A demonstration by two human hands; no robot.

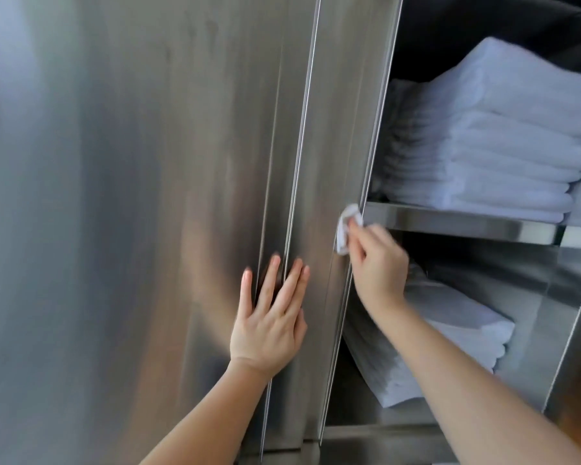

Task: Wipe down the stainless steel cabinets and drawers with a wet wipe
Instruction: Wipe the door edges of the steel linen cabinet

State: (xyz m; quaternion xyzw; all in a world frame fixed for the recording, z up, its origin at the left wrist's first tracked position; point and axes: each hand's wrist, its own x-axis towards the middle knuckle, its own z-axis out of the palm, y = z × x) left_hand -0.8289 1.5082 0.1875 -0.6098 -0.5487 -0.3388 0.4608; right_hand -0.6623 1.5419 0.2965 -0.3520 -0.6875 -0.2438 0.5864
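Observation:
A brushed stainless steel cabinet door (131, 196) fills the left half of the view, and a narrower steel door panel (336, 135) stands beside it with a vertical seam between them. My left hand (270, 317) lies flat and open across that seam, fingers pointing up. My right hand (374, 263) pinches a small crumpled white wet wipe (346, 228) and presses it against the right edge of the narrow panel, level with the shelf front. The wipe is partly hidden by my fingers.
To the right the cabinet is open. A steel shelf (467, 224) carries a tall stack of folded white towels (483, 146). A smaller towel stack (450, 333) lies below, behind my right forearm. A steel upright (574, 330) stands at far right.

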